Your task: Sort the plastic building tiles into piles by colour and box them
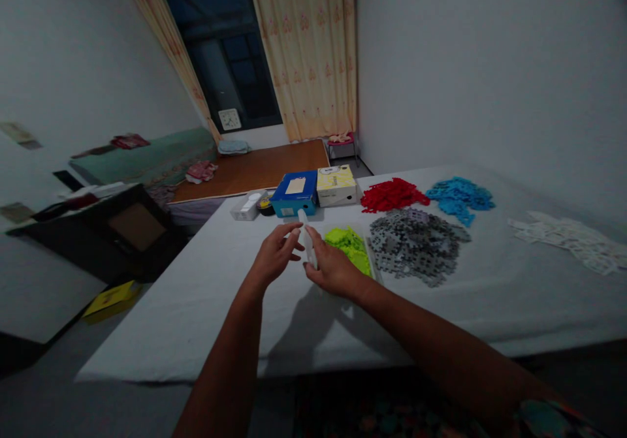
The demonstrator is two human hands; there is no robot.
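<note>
My right hand [333, 265] is closed around a thin white flat piece [308, 245], seen nearly edge-on above the table; its exact kind does not show. Close on its left side is my left hand [277, 253], fingers bent and apart; whether a fingertip touches the piece I cannot tell. Just beyond my right hand, a clear plastic tray [371, 255] holds lime-green plastic pieces [350, 245]. To its right spreads a heap of grey interlocking pieces [416, 245].
Behind the grey heap lie red pieces [393, 194] and blue pieces [459, 196]. White pieces [571, 237] lie far right. A blue box [294, 195], a yellow-and-white box [336, 187], black tape [265, 205] and a small white box [249, 206] stand at the back of the white-covered table [206, 294].
</note>
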